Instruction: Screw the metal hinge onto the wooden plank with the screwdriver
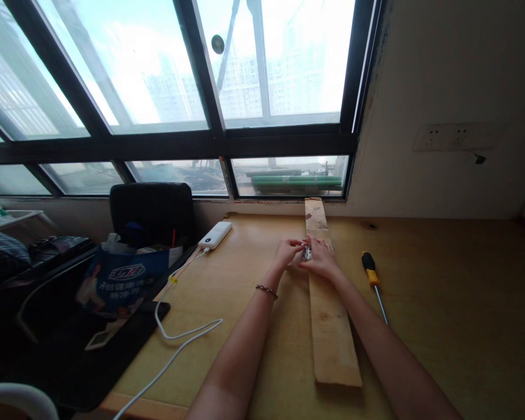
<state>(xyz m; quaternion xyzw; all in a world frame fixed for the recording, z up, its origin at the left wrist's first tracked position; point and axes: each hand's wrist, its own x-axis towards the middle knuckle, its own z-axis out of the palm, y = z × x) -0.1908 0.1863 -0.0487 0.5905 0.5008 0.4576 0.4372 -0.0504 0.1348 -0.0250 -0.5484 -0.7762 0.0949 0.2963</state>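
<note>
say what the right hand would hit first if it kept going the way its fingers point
The right hand points left along the plank, so it would likely meet the small metal piece first, then the left hand. Depth is unclear.

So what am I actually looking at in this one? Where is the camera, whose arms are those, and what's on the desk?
The camera sits on a person's head, looking forward and down, so both bare arms are that person's own. The left hand and right hand meet over a small metal piece, likely a hinge, pinched between their fingers on a long wooden plank. The plank lies on a wooden desk below a window. A yellow-and-black screwdriver lies to the right; a white power bank with its cable lies to the left.
</note>
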